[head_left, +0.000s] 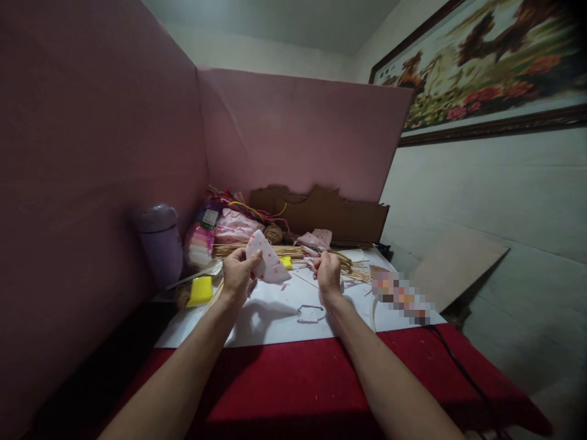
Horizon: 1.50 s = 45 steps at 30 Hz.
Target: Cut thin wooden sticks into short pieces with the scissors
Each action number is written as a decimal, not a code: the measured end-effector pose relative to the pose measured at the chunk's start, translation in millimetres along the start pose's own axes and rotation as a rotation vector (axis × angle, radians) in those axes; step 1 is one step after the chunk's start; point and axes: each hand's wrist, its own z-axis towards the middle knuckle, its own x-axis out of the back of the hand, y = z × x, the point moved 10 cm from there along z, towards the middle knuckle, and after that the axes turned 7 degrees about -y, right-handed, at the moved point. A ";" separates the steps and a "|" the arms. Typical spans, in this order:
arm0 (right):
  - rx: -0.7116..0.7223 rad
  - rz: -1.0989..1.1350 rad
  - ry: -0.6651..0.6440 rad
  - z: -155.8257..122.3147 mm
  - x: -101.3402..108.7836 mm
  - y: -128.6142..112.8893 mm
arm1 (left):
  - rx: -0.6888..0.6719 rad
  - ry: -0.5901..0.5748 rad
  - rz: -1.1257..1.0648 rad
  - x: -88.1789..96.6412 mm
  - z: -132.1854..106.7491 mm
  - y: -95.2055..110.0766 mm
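My left hand (237,275) pinches a piece of white-pink cloth with red dots (268,260), thumb in front, and holds it up above the white table sheet (270,327). To the right, my right hand (328,274) is closed, fingers curled inward; what lies in it is hidden. Just beyond that hand rests more dotted cloth (320,238). A bundle of thin sticks (293,252) lies behind both hands. Between my forearms, a small white frame-like scrap (311,314) lies on the sheet.
A purple tumbler (160,244) and yellow block (200,291) stand at left. Behind are dotted cloth (236,226), a twine ball (274,234) and torn cardboard (321,211). A blurred-out object (403,298) with a black cord (458,363) lies right. Red cloth (284,379) covers the front.
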 end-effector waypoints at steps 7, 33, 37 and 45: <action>-0.273 0.343 -0.220 -10.0 -28.6 21.0 | 0.008 0.008 0.005 0.7 -0.6 -0.5; -0.227 0.524 -0.442 -18.8 -51.4 9.8 | 0.243 -0.346 0.559 -27.1 -10.8 -24.3; -0.247 0.539 -0.454 -18.4 -53.0 13.1 | 0.075 -0.202 0.467 -14.1 -1.0 -7.9; -0.266 0.484 -0.464 -18.5 -54.5 17.3 | -0.050 0.113 0.301 25.3 12.5 7.8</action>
